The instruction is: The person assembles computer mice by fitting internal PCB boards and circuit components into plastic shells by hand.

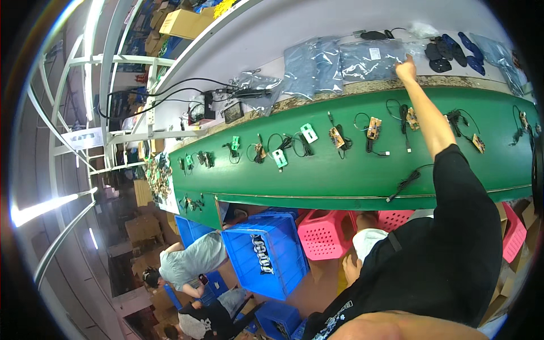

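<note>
My right arm reaches across the green conveyor belt (351, 178). At the far ledge, my right hand (406, 69) is closed at the right end of a clear plastic bag (368, 59) with a white label, and seems to grip it. What lies under the fingers is hidden. My left hand (352, 269) hangs low beside my white shorts (369, 242), its fingers loosely apart and nothing visible in them. Near my right forearm on the belt lie a brown circuit board (412, 119) and a black cable (405, 184).
More boards with cables, some in green holders (308, 133), line the belt. Another clear bag (311, 68) and dark insole-shaped pieces (442, 54) lie on the ledge. Below stand a blue crate (266, 255) and pink stools (324, 233). Two people (192, 260) are at the lower left.
</note>
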The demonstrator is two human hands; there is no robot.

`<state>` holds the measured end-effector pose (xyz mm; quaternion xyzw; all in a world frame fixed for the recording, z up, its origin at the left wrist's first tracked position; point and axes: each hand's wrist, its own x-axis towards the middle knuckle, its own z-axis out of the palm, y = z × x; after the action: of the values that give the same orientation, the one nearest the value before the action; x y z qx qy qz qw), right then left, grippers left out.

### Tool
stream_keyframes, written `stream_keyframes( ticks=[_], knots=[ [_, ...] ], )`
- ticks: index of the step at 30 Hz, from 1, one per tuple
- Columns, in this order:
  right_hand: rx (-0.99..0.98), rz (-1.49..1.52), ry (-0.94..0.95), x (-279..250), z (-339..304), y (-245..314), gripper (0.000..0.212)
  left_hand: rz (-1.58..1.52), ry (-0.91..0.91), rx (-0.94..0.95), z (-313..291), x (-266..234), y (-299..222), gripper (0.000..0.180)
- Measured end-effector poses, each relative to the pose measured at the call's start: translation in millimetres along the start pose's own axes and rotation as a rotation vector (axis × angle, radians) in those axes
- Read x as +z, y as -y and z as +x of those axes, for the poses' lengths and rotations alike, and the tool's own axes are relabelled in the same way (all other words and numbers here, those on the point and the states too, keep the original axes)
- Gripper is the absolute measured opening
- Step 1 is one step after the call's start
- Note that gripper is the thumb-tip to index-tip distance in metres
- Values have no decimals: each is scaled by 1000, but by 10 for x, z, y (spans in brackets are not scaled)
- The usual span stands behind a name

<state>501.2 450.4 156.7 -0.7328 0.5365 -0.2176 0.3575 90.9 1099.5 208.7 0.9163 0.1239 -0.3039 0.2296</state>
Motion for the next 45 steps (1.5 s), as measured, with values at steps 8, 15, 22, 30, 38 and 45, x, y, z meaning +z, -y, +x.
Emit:
stream_keyframes(
  ticks=[8, 15, 22, 30, 38, 45],
  knots=[
    [-228, 264, 181, -139, -629, 228, 27, 51, 89, 106, 337, -130, -232, 54],
    [-578, 318, 272, -67, -1437, 811, 17, 130, 137, 209, 617, -195, -211, 55],
    [-655, 454, 282, -79, -1538, 1017, 13, 189, 234, 376, 1049, -297, -807, 52],
    [-612, 369, 349, -309, -1153, 963, 13, 214, 295, 538, 1512, -228, -1341, 52],
    [-655, 102, 435, -451, -284, 793, 24, 217, 263, 493, 1413, -358, -1374, 52],
    [-333, -115, 373, -1081, -321, 31, 20, 202, 224, 399, 1134, -380, -988, 53]
  ],
)
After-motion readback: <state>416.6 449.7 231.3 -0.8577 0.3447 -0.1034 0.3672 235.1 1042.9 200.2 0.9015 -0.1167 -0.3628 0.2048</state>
